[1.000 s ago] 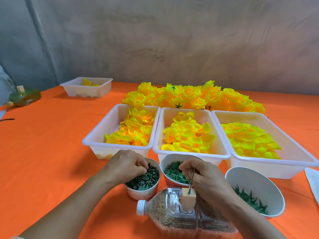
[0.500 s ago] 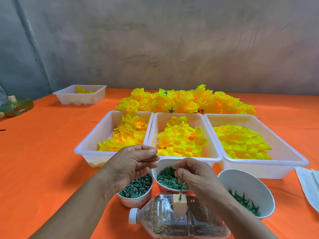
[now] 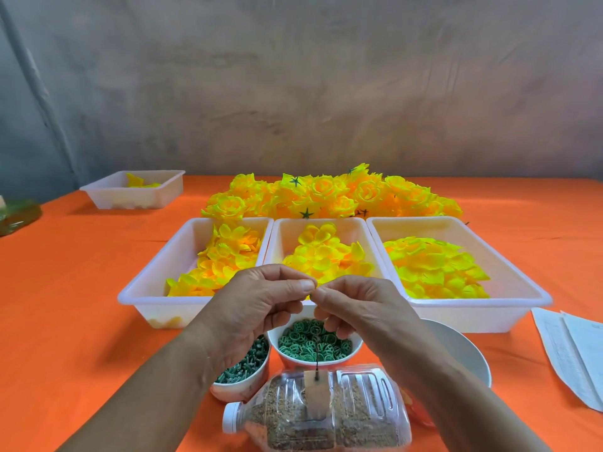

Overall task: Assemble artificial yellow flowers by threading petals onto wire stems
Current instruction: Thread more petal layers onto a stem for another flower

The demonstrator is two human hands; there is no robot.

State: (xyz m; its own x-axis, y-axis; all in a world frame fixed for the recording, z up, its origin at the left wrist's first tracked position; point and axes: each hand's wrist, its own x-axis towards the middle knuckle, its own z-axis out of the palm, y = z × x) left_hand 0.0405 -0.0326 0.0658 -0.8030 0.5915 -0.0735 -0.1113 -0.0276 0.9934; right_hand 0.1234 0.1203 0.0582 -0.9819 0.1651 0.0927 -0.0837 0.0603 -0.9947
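Note:
A thin dark wire stem (image 3: 317,352) stands upright in a small wooden block (image 3: 317,394) set on a lying plastic bottle (image 3: 326,415) filled with sand. My right hand (image 3: 355,308) pinches the top of the wire. My left hand (image 3: 257,305) pinches a small green piece (image 3: 310,294) right at the wire's tip, fingertips of both hands touching. Three white trays hold yellow petals: left (image 3: 225,259), middle (image 3: 323,256), right (image 3: 434,265).
A bowl of green pegs (image 3: 243,370), a bowl of green rings (image 3: 313,345) and a white bowl (image 3: 456,350) stand by the bottle. Finished yellow flowers (image 3: 332,197) lie behind the trays. A small tray (image 3: 137,190) sits far left, papers (image 3: 571,350) at the right.
My left hand has lifted out of the peg bowl with a small green piece and come up to the wire tip beside my right hand. The camera has tilted.

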